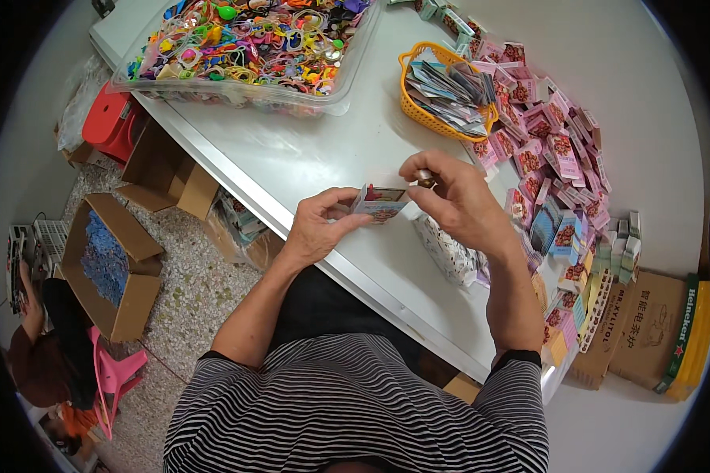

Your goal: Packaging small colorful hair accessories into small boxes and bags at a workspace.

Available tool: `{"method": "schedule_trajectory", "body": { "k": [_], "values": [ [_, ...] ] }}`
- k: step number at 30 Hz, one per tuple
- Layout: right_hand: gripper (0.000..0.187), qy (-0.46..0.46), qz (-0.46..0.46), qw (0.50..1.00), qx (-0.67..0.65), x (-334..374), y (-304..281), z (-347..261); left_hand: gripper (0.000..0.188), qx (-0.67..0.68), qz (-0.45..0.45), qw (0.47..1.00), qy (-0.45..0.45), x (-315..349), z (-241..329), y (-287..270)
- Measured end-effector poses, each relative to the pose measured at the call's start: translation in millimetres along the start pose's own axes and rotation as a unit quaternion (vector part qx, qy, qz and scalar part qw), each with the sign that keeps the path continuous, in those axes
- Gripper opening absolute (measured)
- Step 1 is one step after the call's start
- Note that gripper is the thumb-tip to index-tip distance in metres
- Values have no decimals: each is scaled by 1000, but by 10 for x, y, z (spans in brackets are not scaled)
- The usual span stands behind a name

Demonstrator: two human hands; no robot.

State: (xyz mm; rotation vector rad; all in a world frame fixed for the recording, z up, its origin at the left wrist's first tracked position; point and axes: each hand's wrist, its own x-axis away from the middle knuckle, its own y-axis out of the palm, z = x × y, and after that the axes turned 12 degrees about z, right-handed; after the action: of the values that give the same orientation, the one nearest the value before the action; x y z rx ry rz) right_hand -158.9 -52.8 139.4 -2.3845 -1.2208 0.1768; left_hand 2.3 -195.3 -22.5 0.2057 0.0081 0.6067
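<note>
My left hand [323,225] pinches a small printed box [382,211] between thumb and fingers, above the white table [315,158] close to its front edge. The upper side of the box appears open, with something red at its corner. Just right of it, my right hand [461,201] is closed on a small shiny brown object [425,176], partly covered by the fingers; its kind is unclear. Below the right hand lies a white packet with dark patterning [443,251]. Beyond the hands, an orange plastic basket [427,120] holds a stack of flat printed packets.
A clear plastic tub [335,104] of colourful trinkets stands far left. Pink printed boxes [564,154] are heaped on the right, with cartons [647,331] beyond. On the floor at left are a cardboard box of blue pieces [138,303], a red stool [106,122] and a seated person.
</note>
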Motion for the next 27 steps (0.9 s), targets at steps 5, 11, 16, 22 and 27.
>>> {"method": "schedule_trajectory", "body": {
  "k": [5, 11, 16, 22, 27],
  "values": [
    [24, -161, 13, 957, 241, -24, 108, -31, 39, -3, -6, 1000, 3, -6, 29, 7],
    [21, -140, 0, 972, 189, -14, 96, -30, 38, 10, -10, 1000, -7, -1, 70, 8],
    [18, -172, 35, 963, 205, -20, 131, -32, 37, 4, -7, 1000, 14, -10, 8, 3],
    [16, -212, 55, 944, 245, -76, 346, 104, 37, 14, -15, 1000, 17, -8, 8, 1],
    [15, -220, 51, 948, 225, -79, 252, 107, 36, 2, -16, 1000, 17, -11, 3, 8]
  ]
}}
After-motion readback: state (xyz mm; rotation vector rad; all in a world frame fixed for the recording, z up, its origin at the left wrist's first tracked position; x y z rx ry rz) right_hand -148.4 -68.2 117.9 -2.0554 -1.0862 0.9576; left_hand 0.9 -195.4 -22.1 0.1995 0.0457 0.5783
